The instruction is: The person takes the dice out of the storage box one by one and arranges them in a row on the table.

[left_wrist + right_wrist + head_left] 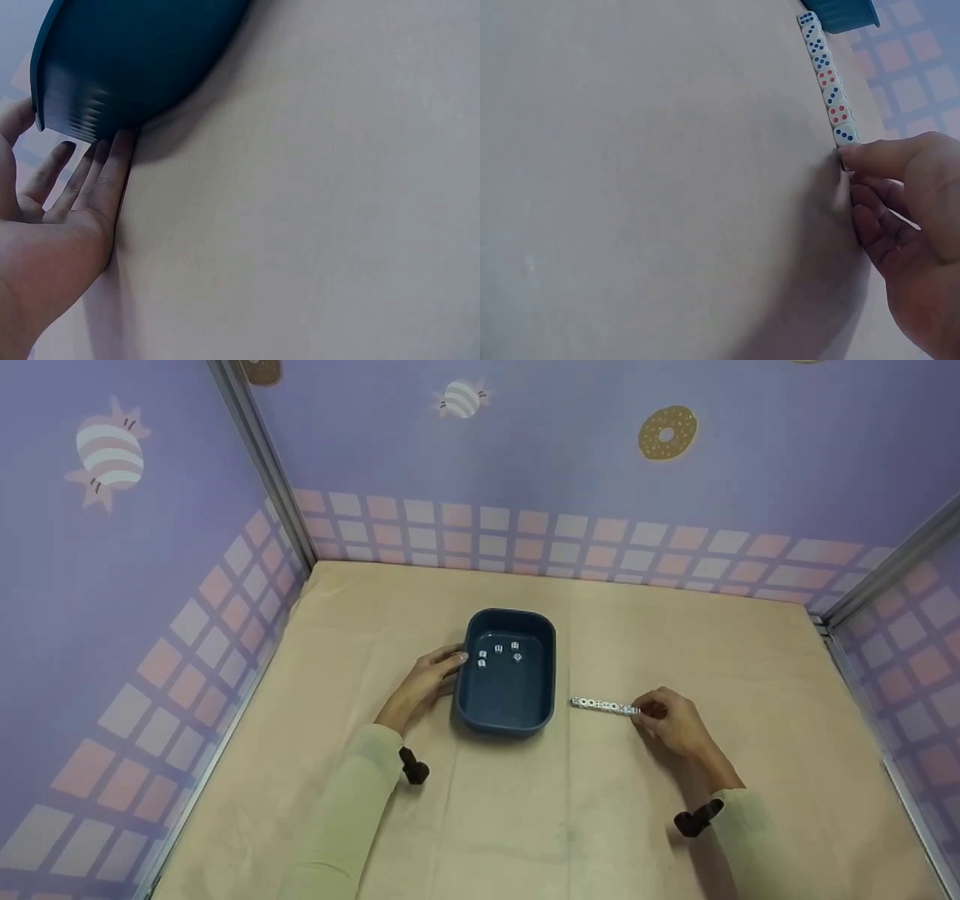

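Note:
A dark blue rectangular bin point(504, 697) with rounded corners holds several small white dice point(499, 649) toward its far end. My left hand point(426, 684) is at the bin's left side, thumb at the rim; in the left wrist view its fairly straight fingers point(112, 176) touch the outer wall lower down. Right of the bin, a straight row of dice point(604, 706) lies on the table, blue and red pips showing. My right hand point(673, 721) pinches a die at the row's near right end between thumb point(877, 157) and fingers, which mostly hide it.
A beige cloth point(510, 810) covers the table. Purple walls point(540, 450) with pink and white checks enclose it at the back, left and right, joined by metal posts point(266, 457). A dark wrist device point(414, 766) sits on each sleeved wrist.

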A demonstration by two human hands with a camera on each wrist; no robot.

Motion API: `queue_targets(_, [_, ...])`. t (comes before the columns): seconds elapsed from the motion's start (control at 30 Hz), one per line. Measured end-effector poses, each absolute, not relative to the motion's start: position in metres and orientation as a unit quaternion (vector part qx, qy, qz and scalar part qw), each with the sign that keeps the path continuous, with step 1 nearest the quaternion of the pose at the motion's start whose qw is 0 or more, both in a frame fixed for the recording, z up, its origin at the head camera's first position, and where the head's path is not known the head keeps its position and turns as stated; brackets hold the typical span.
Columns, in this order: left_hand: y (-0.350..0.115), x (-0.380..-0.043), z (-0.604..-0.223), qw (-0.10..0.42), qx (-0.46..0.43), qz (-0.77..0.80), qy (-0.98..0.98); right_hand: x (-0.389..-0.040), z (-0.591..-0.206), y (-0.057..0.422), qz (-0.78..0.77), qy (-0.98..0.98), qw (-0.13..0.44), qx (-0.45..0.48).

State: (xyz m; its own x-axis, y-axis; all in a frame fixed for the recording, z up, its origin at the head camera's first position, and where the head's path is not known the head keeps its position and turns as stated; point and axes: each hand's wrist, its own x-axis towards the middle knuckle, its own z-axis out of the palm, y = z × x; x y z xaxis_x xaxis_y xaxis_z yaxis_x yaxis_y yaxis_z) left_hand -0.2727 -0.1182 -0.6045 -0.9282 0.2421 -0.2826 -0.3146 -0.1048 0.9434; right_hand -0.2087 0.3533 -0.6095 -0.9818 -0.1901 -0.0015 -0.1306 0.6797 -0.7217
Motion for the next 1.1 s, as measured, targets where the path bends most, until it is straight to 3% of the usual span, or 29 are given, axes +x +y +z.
queue_targets(0.4, [-0.117,-0.273,-0.606,0.186,-0.027,0.740,0.646,-0.208,-0.617,0.353,-0.410,0.909,0.050,-0.060])
queue_targets(0.67, [-0.118,-0.274,-0.605,0.186,-0.031,0.747,0.637,-0.212,-0.598,0.348,-0.431,0.899,0.033,-0.071])
queue_targets(0.93, [-0.116,-0.276,-0.606,0.196,-0.039,0.760,0.619,-0.227,-0.564,0.301,-0.484,0.869,-0.045,-0.092])
queue_targets(1.1, [-0.118,-0.276,-0.606,0.195,-0.048,0.754,0.625,-0.244,-0.555,0.250,-0.524,0.841,-0.063,-0.116])
